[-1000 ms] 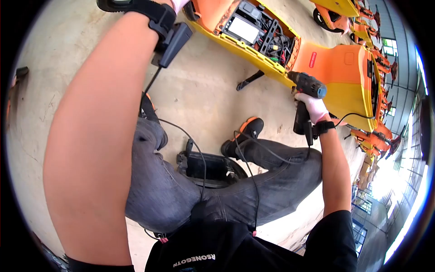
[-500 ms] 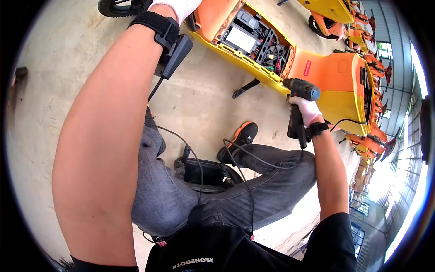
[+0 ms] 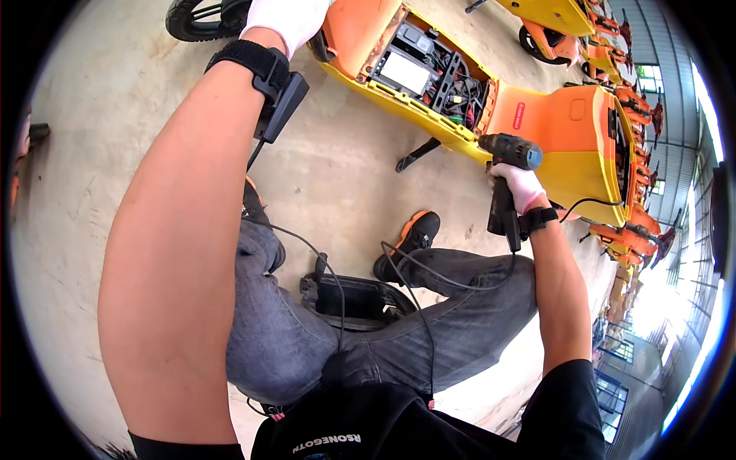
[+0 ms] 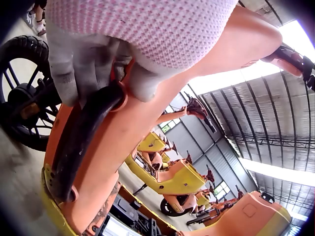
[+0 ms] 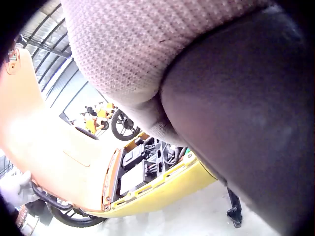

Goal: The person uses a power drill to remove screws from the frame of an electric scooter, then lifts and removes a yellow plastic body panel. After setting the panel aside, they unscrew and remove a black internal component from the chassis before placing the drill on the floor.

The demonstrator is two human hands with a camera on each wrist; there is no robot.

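An orange and yellow electric scooter (image 3: 368, 92) stands before me, its floor compartment (image 3: 429, 73) uncovered, with a white-labelled box and bundled wires inside. My gloved right hand (image 3: 517, 182) grips a cordless drill (image 3: 512, 152), its front end close to the yellow edge of the compartment. In the right wrist view the drill's dark body (image 5: 231, 108) fills much of the picture. At the scooter's front, my gloved left hand (image 4: 108, 64) holds the upper end of a curved black bar (image 4: 81, 142), fingers on one side and thumb on the other. The head view cuts off its fingers.
A black plastic part (image 3: 356, 299) lies on the floor between my feet. Cables (image 3: 330, 264) run from both wrists across my legs. The scooter's kickstand (image 3: 418, 155) juts towards me. More scooters (image 3: 552, 38) stand in rows behind and to the right.
My left hand has come further into view at the top of the head view. The right hand with the drill stays by the compartment edge. The head view has shifted slightly.
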